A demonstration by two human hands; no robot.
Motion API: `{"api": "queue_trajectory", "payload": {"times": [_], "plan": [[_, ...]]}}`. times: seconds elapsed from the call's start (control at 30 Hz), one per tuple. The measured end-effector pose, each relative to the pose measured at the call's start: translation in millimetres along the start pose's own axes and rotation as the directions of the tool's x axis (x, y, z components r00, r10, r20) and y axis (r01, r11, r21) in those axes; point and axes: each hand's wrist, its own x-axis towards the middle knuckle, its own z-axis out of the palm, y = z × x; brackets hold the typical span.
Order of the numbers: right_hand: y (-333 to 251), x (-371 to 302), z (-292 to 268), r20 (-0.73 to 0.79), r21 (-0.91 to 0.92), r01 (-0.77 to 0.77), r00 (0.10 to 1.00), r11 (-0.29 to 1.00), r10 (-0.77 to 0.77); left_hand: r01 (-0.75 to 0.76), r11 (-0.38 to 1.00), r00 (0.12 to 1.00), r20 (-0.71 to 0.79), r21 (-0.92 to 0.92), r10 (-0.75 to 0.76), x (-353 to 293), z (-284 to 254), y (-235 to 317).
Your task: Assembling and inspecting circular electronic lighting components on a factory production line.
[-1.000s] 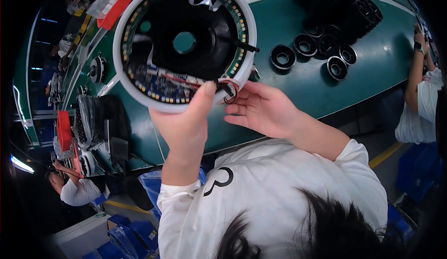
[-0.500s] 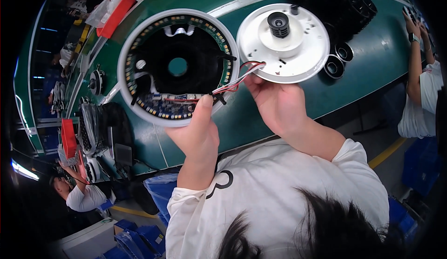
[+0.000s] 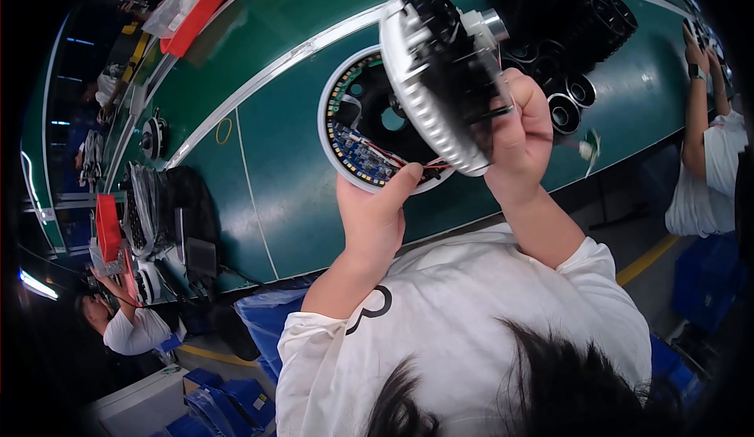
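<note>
My left hand (image 3: 372,215) grips the lower rim of a round white housing (image 3: 323,119), its thumb over the edge. Inside the housing are a ring of small LEDs, a blue circuit board (image 3: 360,153) and a dark cavity with a round hole. Held tilted on edge above its right side is a round white cover (image 3: 408,68) with a ribbed outer band. My right hand (image 3: 522,131) has its fingers closed on the cover's back, where a black mechanism (image 3: 463,64) sticks out. Red wires (image 3: 437,164) show between housing and cover near my left thumb.
Stacked black cylindrical parts (image 3: 550,13) stand at the back right, with loose black rings (image 3: 563,113) nearby. A small white-and-green piece (image 3: 590,153) lies near the right edge. A yellow band (image 3: 224,131) is on the table's left. Co-workers sit at both sides; a red bin (image 3: 190,22) is far left.
The cover has been turned from lying flat, lens side up, to standing on edge with its black back showing. The housing has moved right, under the cover.
</note>
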Motion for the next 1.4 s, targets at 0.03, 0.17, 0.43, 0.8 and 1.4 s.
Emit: {"api": "queue_trajectory", "payload": {"times": [0.03,0.17,0.43,0.8,1.4], "plan": [[-3,-2,1,0.025,0.005,-0.031,0.999,1.0,0.031,0.035,0.999,0.999,0.03,0.006,-0.035,-1,-1,1],[-13,-3,-4,0.091,-0.241,-0.02,0.995,0.97,0.043,0.022,1.0,0.998,0.06,-0.013,-0.021,-5,0,2],[-14,3,10,-0.033,-0.416,0.065,0.996,0.907,-0.087,0.011,0.998,0.995,0.101,-0.056,-0.005,-7,4,0],[-25,9,-11,0.343,-0.307,-0.12,0.912,0.944,0.227,0.09,0.992,0.99,0.118,-0.092,-0.079,-6,-2,-5],[-3,-12,-11,0.112,0.436,-0.28,0.96,0.855,0.257,-0.04,0.999,0.996,0.073,-0.036,0.043,-6,3,-6]]}}
